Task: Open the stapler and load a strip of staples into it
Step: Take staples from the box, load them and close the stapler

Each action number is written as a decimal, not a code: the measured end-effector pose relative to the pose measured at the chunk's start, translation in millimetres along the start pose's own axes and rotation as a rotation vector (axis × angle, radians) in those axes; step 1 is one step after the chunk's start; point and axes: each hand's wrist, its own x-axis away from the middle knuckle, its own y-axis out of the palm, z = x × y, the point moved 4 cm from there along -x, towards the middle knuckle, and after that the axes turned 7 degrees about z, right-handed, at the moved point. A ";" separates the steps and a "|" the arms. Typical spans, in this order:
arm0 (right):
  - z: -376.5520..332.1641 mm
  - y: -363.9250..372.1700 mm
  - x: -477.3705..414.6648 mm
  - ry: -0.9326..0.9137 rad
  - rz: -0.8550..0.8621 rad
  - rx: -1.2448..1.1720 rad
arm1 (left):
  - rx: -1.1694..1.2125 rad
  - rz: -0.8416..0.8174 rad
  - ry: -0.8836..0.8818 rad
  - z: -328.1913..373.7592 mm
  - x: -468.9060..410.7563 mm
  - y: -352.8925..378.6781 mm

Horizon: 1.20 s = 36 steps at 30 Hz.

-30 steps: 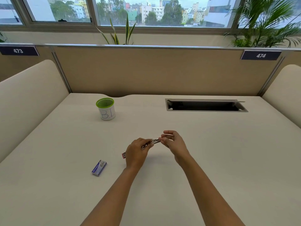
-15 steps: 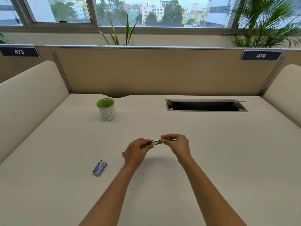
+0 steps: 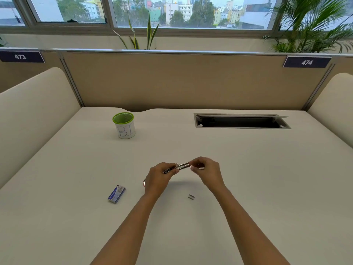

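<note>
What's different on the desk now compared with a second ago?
A small piece of staples now lies on the desk below the hands; it was not there before. The right hand has shifted slightly at the stapler's metal end, while the left hand keeps its grip on the stapler. The staple box and green-rimmed cup stayed put.

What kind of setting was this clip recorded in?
Most likely an open-plan office workstation: numbered partition tags 473 and 474, a cable hatch set into the desk, and a mesh pen cup.
</note>
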 end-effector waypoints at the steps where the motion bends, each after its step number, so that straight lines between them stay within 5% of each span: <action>1: 5.8 2.7 1.3 0.003 -0.085 0.090 | -0.007 0.005 -0.005 -1.2 -0.6 -0.7; 4: 22.6 18.8 13.4 -0.010 -0.454 0.387 | -0.023 0.009 -0.013 -4.2 -1.6 -1.4; 6: 28.0 27.3 20.8 -0.035 -0.552 0.515 | -0.021 0.008 -0.011 -5.2 -2.1 -0.7; 20: 25.1 18.6 17.3 -0.001 -0.483 0.365 | -0.053 0.013 0.013 6.0 -2.3 -3.1; 29: -16.5 -5.2 -3.0 -0.113 -0.157 0.059 | -0.011 -0.049 0.004 6.0 1.6 -0.6; 36: -22.5 4.2 -5.3 -0.250 -0.112 0.091 | 0.043 -0.082 0.011 10.6 3.6 1.4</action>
